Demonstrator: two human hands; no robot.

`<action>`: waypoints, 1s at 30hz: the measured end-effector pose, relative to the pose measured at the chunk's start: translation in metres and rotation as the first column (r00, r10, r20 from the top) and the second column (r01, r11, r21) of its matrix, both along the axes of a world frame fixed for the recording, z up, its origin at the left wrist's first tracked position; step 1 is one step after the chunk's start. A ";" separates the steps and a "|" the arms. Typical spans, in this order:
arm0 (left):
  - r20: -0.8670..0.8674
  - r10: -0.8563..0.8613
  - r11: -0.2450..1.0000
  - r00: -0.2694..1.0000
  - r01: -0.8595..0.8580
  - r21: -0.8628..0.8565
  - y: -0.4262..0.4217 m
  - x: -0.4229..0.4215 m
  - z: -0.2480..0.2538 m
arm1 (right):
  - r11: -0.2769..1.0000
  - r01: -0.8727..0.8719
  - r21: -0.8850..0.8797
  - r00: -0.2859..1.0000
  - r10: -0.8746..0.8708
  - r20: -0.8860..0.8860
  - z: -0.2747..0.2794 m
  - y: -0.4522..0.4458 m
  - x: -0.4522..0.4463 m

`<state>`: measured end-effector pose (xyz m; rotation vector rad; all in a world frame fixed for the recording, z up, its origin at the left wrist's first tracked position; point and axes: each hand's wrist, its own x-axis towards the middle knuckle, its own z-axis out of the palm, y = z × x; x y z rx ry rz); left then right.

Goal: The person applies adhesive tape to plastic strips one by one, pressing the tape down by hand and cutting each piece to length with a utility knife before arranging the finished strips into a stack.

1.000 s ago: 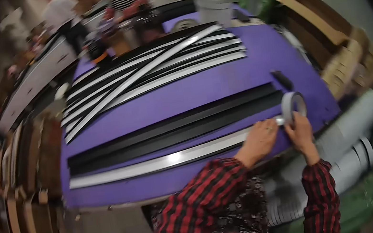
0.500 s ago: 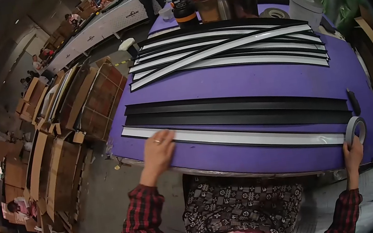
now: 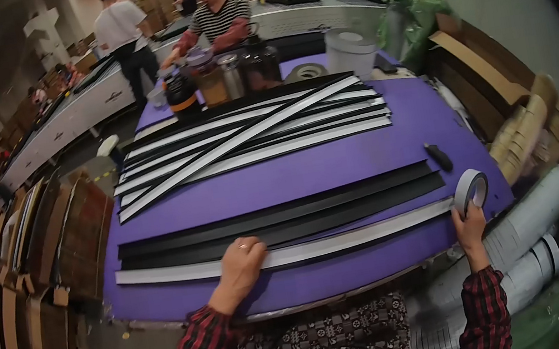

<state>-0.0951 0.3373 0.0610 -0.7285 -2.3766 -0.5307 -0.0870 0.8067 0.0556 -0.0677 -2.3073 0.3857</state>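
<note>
A long black strip with a white tape face (image 3: 354,240) lies along the near side of the purple table. My left hand (image 3: 239,266) is closed, its curled fingers pressed on this strip left of its middle; the fingertips are partly hidden. At the strip's right end, my right hand (image 3: 471,224) grips a roll of tape (image 3: 471,189), which stands on edge. The tape runs from the roll onto the strip. Just behind lie bare black strips (image 3: 286,215), side by side. Farther back is a pile of white-faced black strips (image 3: 252,135), one lying diagonally across the others.
A dark-handled tool (image 3: 439,157) lies near the purple tabletop's (image 3: 422,110) right edge. Bottles (image 3: 259,65), another tape roll (image 3: 306,72) and a white bucket (image 3: 351,52) stand at the back. Across the table is a person in a striped top (image 3: 220,21). Cardboard (image 3: 50,331) stands left.
The view has swung right, shifting the table leftward and tilting it. My left hand has moved rightward along the strip, fingers now more curled. My right hand still holds the tape roll at the strip's end.
</note>
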 end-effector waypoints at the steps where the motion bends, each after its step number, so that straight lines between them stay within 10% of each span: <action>1: -0.022 -0.010 0.999 1.000 0.011 0.042 -0.005 -0.006 0.007 | 0.998 0.046 0.043 0.999 -0.045 -0.029 0.008 0.009 0.000; 2: 0.035 0.114 0.979 0.993 -0.107 -0.173 -0.024 -0.015 0.012 | 0.992 0.092 0.082 0.995 -0.088 -0.048 0.013 0.018 -0.002; 13: 0.172 0.167 0.982 0.971 -0.180 0.062 -0.050 -0.222 -0.004 | 0.998 -0.040 0.052 0.999 0.040 0.009 0.024 -0.016 -0.033; 15: -0.121 0.372 0.906 0.920 -0.389 -0.170 -0.045 -0.234 -0.008 | 0.699 -0.234 -0.675 0.968 0.234 -0.093 0.035 -0.027 -0.024; 18: -0.250 0.423 0.893 0.871 -0.447 -0.048 -0.014 -0.224 -0.002 | 0.394 -0.445 -0.804 0.877 0.374 -0.302 0.044 -0.037 -0.014; 19: 0.114 0.334 0.942 0.936 -0.332 -0.039 0.011 -0.200 0.018 | 0.391 -0.443 -0.807 0.878 0.372 -0.302 0.046 -0.042 -0.013; 21: 0.226 0.026 0.992 0.974 0.002 -0.124 0.032 -0.160 0.001 | 0.046 -0.542 -0.839 0.790 0.369 -0.490 0.046 -0.056 -0.009; 30: 0.465 0.292 0.894 0.836 -0.065 -0.444 0.066 -0.055 0.001 | -0.233 -0.578 -0.782 0.739 0.257 -0.622 0.042 -0.068 0.001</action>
